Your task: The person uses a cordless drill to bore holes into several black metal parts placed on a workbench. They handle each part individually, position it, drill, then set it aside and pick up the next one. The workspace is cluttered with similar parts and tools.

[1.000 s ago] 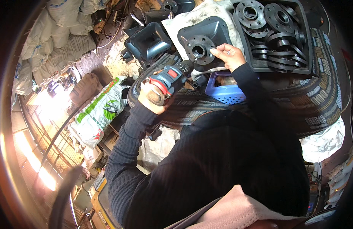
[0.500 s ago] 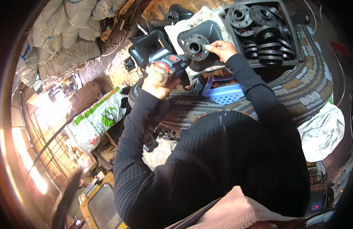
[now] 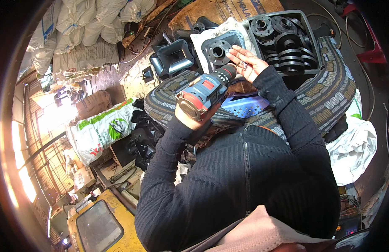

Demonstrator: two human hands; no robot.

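Gripping a cordless drill [image 3: 206, 90], the left hand [image 3: 189, 121] has its fingers closed around the handle, mostly hidden beneath the tool. The right hand [image 3: 252, 65] is turned palm up, fingers loosely extended, with small metal pieces [image 3: 244, 65] on it, just beside the drill's tip. Beyond, a round black disc [image 3: 211, 52] sits on a black frame [image 3: 234, 38] over a white sack [image 3: 198, 42]. More discs [image 3: 292, 63] lie in a grey bin [image 3: 313, 42] to the right.

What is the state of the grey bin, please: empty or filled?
Filled, far from empty: black flanges lie piled over most of the grey bin. How deep the pile goes is hidden.
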